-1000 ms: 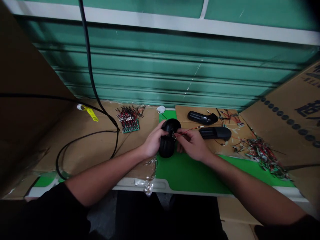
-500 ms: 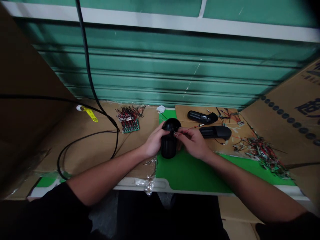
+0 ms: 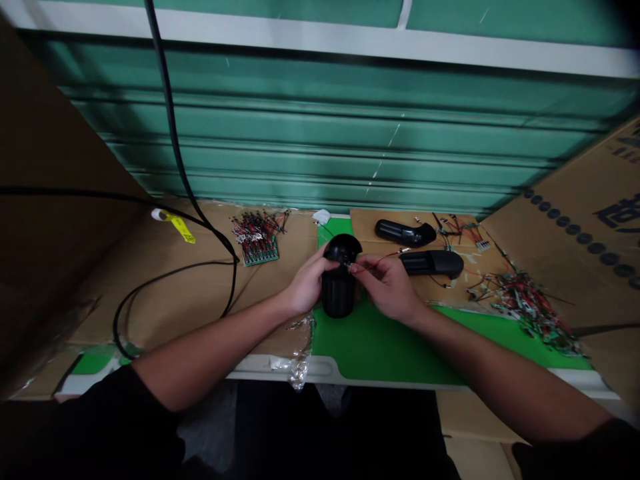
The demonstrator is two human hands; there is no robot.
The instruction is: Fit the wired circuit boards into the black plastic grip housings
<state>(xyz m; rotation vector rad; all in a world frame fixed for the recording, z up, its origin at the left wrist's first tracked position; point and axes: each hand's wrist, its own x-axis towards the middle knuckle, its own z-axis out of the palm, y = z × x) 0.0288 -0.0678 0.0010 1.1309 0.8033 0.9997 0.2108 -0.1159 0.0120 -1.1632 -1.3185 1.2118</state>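
My left hand (image 3: 306, 287) is wrapped round a black curved plastic housing (image 3: 339, 280) that stands on end on the green mat (image 3: 380, 343). My right hand (image 3: 387, 287) pinches a thin red wire (image 3: 383, 259) at the housing's upper opening; the wire runs off to the right with a small connector at its end. Both hands touch the housing from opposite sides.
Two more black housings (image 3: 405, 233) (image 3: 433, 263) lie behind my right hand. A heap of wired parts (image 3: 527, 307) sits at the right, a small green circuit board with wires (image 3: 257, 241) at the left. A black cable (image 3: 175, 273) loops over the cardboard.
The housing has been tipped more upright between my hands. My right hand stays pinched on the red wire at its opening.
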